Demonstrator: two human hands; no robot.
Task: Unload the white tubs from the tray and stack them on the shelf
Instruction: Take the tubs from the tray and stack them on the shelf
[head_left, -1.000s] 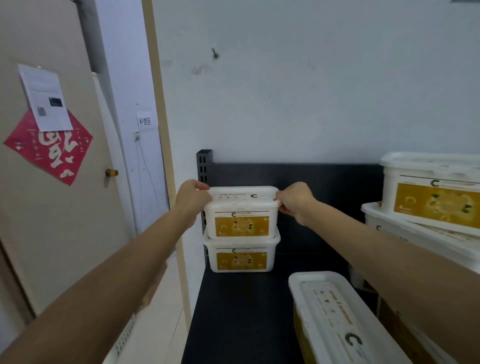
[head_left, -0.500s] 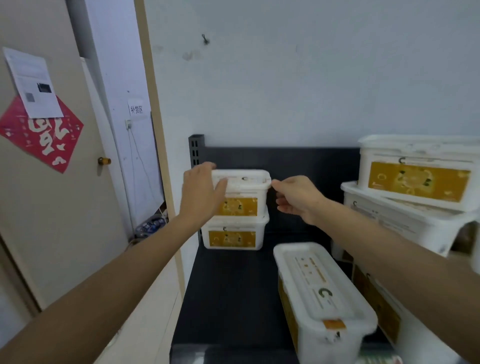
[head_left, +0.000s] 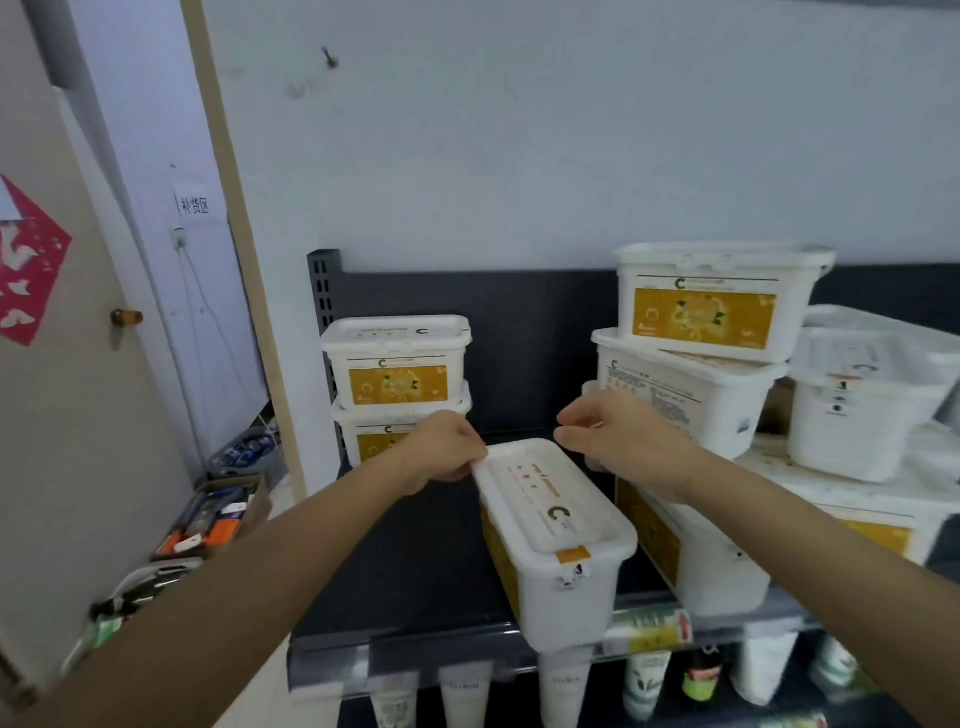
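1. Head view: the left hand (head_left: 449, 449) had its fingers curled against the far left corner of the lid of a long white tub (head_left: 556, 535), which lay end-on at the front of the dark shelf (head_left: 415, 571).
2. The right hand (head_left: 618, 441) hovered at the tub's far right corner with fingers loosely spread; whether it touched the lid could not be told.
3. Whether the left hand truly pinched the lid edge could not be told either.
4. At the back left of the shelf, two smaller white tubs (head_left: 397, 374) stood stacked, yellow labels facing forward.
5. To the right, more white tubs (head_left: 706, 312) were piled untidily.
6. A beige door (head_left: 62, 415) with a red paper decoration (head_left: 26, 270) stood at the left.
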